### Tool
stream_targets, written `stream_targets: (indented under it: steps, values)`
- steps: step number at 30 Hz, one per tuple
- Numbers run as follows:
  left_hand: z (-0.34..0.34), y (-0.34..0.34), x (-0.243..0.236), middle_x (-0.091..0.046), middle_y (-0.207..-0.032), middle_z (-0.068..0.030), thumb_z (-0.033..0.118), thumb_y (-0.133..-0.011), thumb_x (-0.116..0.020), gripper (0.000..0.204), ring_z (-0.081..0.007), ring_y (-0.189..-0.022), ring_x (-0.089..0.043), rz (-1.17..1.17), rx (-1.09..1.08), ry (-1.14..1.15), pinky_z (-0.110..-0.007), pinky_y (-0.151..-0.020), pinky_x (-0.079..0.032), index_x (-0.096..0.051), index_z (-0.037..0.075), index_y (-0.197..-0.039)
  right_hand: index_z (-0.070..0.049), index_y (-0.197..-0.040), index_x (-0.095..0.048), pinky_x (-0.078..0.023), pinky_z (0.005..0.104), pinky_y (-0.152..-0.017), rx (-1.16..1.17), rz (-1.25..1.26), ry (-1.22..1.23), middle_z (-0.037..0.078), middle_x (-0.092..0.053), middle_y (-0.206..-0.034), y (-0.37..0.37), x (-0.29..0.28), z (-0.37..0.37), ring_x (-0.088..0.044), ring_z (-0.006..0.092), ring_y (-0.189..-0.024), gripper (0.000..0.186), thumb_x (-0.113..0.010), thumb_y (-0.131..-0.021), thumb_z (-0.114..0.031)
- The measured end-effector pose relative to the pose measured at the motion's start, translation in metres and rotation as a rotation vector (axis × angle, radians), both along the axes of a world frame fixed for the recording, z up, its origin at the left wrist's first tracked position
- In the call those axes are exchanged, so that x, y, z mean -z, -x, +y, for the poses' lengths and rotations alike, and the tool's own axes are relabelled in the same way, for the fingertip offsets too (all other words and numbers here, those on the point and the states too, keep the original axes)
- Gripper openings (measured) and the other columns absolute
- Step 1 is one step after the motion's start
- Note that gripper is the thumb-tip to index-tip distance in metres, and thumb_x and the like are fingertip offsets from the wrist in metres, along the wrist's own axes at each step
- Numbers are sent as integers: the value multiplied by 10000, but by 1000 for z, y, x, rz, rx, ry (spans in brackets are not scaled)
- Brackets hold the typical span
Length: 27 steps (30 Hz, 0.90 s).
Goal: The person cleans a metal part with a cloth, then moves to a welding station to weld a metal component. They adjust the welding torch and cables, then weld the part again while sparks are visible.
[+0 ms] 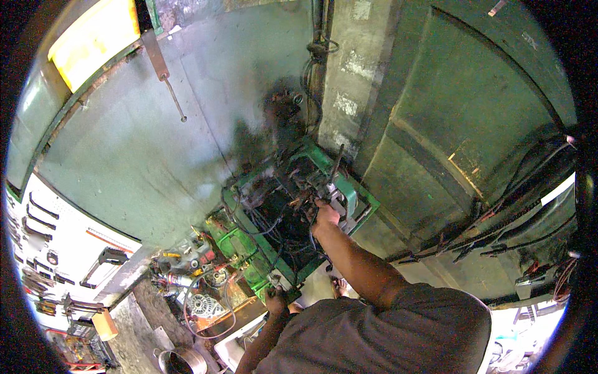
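In front of me stands a green metal frame (369, 202) filled with dark, greasy machine parts and black cables (265, 229). My right hand (326, 215) reaches into its right half, fingers curled in among the dark parts and closed on something I cannot make out. Close by it are a grey metal part (337, 201) and an upright dark lever (337, 163). Low at the frame's near left corner is my left hand (276, 303), its fingers bent round something small and dark that I cannot identify.
Green units (233, 244) adjoin the frame's left side. Beyond them lie cluttered tools, a round finned metal part (204, 305) and a looped hose (185, 310). A metal pot (180, 361) sits lower left. Tools hang on a white board (81, 240); cables (498, 212) hang at right.
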<state>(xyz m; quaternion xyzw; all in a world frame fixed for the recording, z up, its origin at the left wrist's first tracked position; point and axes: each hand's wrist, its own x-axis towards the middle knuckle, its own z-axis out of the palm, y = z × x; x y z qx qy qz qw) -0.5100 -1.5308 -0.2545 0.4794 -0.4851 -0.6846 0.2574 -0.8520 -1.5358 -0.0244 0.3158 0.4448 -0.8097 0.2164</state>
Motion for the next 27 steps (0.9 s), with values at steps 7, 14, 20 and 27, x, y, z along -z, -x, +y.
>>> stream_targets:
  steps: [7, 14, 20, 27]
  values:
    - [5, 12, -53, -659, -1215, -162, 111, -1004, -662, 454, -278, -974, -688, 182, -100, -280, -416, -844, -576, -493, 36, -1419, -28, -1057, -700, -586, 470, -661, 41, -69, -62, 115, -714, -989, -9, -30, 0, -703, 298, -802, 160, -722, -918, -104]
    - [-3, 6, -82, -670, -1163, -146, 116, -1018, -634, 492, -269, -940, -689, 181, 86, -209, -398, -800, -586, -456, 54, -1472, -44, -982, -702, -564, 429, -588, 14, -24, -35, 76, -695, -896, -1, -10, -1, -655, 248, -691, 84, -737, -918, -87]
    - [2, 12, -76, -683, -1031, -105, 183, -1005, -674, 475, -226, -856, -656, 29, 5, -275, -379, -735, -557, -475, 57, -1418, -81, -1016, -699, -505, 441, -566, 35, -66, -26, 84, -692, -938, 2, -3, -5, -635, 263, -702, 203, -787, -840, -134]
    - [-4, -5, -11, -635, -982, -91, 177, -989, -705, 383, -224, -834, -619, -18, 215, 232, -382, -741, -545, -490, 40, -1275, -83, -900, -649, -457, 423, -502, 13, -58, -58, 63, -650, -859, -8, -33, 2, -597, 236, -647, 164, -797, -836, -114]
